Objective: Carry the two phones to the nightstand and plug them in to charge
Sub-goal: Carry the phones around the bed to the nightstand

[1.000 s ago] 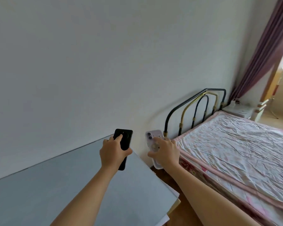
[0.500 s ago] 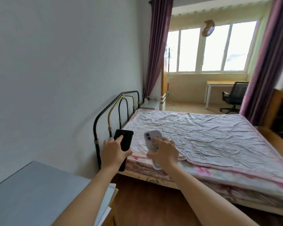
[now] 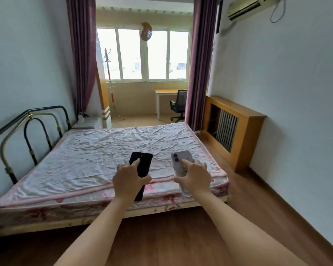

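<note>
My left hand (image 3: 128,179) grips a black phone (image 3: 144,164), held upright with its back toward me. My right hand (image 3: 194,177) grips a pale lilac phone (image 3: 181,158) in a clear case, its twin camera lenses at the top. Both phones hang in the air in front of the bed's near side. The white nightstand (image 3: 88,122) stands far off at the bed's head, beside the left curtain, with a white charger and cables (image 3: 82,117) on top.
A wide bed (image 3: 96,156) with a pink-trimmed sheet and a metal headboard (image 3: 30,121) fills the middle. A wooden radiator cover (image 3: 233,129) lines the right wall. Bare wood floor runs between it and the bed toward a balcony with a desk (image 3: 167,93) and office chair (image 3: 178,106).
The view has swung right from the wall and grey desk to face across the bed. Both hands keep the phones in the same grip, now held a little further apart.
</note>
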`<state>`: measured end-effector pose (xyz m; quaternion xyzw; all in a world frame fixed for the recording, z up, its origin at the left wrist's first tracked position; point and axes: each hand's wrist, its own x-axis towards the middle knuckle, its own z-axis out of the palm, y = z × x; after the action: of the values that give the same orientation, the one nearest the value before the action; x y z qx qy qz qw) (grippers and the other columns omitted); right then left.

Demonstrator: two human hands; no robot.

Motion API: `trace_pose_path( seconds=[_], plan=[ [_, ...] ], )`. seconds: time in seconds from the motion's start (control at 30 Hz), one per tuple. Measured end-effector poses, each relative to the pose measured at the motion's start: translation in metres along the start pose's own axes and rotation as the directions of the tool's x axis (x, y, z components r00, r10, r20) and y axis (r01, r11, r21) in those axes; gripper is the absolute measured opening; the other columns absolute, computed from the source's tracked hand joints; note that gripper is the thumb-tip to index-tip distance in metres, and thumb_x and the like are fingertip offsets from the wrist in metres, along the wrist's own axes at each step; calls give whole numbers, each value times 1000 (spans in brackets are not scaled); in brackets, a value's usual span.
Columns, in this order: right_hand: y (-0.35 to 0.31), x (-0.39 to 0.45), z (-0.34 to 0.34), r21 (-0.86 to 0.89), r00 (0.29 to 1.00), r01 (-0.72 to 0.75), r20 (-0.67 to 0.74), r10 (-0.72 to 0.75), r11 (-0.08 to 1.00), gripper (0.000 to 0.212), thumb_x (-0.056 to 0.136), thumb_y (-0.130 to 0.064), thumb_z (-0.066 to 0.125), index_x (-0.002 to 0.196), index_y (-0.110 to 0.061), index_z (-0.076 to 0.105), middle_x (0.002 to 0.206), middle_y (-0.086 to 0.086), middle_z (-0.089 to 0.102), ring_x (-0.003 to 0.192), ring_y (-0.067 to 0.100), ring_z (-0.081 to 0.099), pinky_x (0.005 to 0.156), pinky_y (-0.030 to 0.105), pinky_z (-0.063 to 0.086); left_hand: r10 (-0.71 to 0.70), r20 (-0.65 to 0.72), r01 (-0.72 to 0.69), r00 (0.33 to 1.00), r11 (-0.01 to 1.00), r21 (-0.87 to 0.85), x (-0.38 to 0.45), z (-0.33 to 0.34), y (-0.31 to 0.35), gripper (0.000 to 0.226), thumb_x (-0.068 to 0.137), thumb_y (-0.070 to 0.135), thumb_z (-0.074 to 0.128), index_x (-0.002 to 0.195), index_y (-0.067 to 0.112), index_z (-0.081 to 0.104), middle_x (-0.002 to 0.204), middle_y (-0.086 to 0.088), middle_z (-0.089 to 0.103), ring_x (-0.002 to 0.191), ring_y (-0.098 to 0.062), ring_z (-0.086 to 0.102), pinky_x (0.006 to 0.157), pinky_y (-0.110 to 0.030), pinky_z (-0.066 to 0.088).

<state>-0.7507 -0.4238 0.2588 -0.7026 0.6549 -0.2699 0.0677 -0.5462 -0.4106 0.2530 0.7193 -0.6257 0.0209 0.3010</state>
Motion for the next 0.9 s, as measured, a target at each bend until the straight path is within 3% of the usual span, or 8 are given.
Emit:
trace_pose_path(
  seconds=[0.2,0.5,0.9],
  plan=[
    [122,5,-57,-121,987,-139,-92,128,983,74,70,-55,70,137,-35,44,136,5,48,125,28,39,88,39,47,125,114,-119,986,991,-56,9,70,121,75,70,51,68,137,27,43,112,-7,63,110,-31,50,67,-37,51],
    [253,16,-116,-133,911,-370,-244,331,920,73,72,-57,68,137,-32,46,131,4,54,115,24,47,80,33,50,332,187,-311,924,941,-136,28,159,265,74,70,54,66,135,26,44,119,-6,61,109,-29,49,69,-38,51],
    [388,114,-148,-148,797,-579,-310,518,802,71,72,-50,71,136,-31,47,127,3,54,114,23,46,77,34,50,461,215,-392,861,870,-298,123,290,416,66,72,45,66,132,25,47,106,-9,62,98,-29,52,65,-37,46]
  ],
)
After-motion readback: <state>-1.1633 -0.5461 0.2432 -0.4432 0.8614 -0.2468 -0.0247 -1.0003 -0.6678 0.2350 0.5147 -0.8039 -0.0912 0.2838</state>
